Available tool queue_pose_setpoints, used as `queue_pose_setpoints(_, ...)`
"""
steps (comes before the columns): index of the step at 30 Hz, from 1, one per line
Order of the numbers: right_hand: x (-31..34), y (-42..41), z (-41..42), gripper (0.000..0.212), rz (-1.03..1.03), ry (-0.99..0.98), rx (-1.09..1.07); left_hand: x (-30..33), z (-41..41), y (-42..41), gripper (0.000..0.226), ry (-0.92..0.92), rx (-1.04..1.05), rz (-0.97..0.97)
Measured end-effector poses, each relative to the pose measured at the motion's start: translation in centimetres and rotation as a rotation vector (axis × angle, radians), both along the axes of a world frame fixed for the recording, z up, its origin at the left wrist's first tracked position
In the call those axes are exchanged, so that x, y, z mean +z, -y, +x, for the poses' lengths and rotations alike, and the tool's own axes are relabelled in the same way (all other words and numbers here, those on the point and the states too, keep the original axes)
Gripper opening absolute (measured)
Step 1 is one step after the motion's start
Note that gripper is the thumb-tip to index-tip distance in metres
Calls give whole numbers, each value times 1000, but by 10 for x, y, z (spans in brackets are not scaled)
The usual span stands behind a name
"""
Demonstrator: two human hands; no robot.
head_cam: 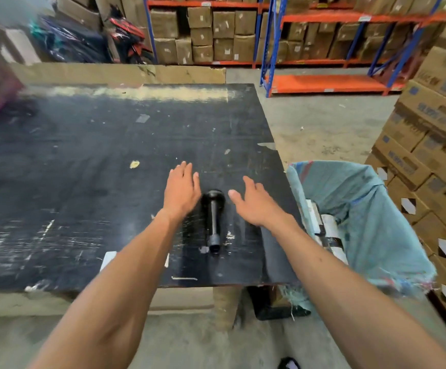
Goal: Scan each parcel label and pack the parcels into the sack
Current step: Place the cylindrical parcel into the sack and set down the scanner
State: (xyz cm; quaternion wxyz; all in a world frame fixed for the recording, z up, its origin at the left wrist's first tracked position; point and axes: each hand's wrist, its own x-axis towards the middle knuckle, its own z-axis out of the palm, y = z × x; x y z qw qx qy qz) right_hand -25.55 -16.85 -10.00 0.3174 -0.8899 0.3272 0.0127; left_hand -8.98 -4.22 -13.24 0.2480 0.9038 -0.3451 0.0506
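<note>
A black handheld scanner (213, 217) lies on the black table (83, 182), its head pointing away from me. My left hand (181, 189) hovers just left of the scanner's head, fingers spread, holding nothing. My right hand (253, 202) is just right of the scanner, also open and empty. A light blue woven sack (371, 209) hangs open beside the table's right edge. White parcels (328, 230) with dark tape lie inside it.
Stacked cardboard boxes (429, 145) rise right of the sack. Blue and orange shelving (323, 35) full of cartons stands behind the table. A white label scrap (108, 258) lies near the table's front edge. Concrete floor (317, 129) lies between table and shelving.
</note>
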Motion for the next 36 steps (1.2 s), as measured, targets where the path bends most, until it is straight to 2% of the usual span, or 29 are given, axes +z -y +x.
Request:
queue_pose_setpoints(4, -17, -59, 23, 85, -89, -13, -11, -54, -10, -42, 59, -63, 3, 304)
queue_pose_setpoints(6, -23, -76, 32, 89, -154, -33, -6, -71, -14, -47, 63, -48, -47, 384)
queue_pose_setpoints(12, -39, -76, 45, 84, -282, -33, -33, -79, -6, -47, 67, -72, -83, 372)
queue_pose_setpoints(17, -41, -37, 42, 82, -333, 11, -113, -79, -7, -47, 68, -94, -87, 343)
queue_pose_setpoints(22, -25, 36, 29, 79, -336, -41, -215, -78, -8, -48, 68, -99, -92, 322)
queue_pose_setpoints(26, -18, 75, 18, 65, -327, -14, -256, -78, -7, -47, 67, -94, -78, 315)
queue_pose_setpoints(33, -30, 89, 12, 56, -337, -8, -236, -80, -7, -48, 67, -81, -76, 317)
queue_pose_setpoints(36, -29, 87, 7, 59, -347, -8, -234, -78, -7, -48, 68, -95, -78, 316)
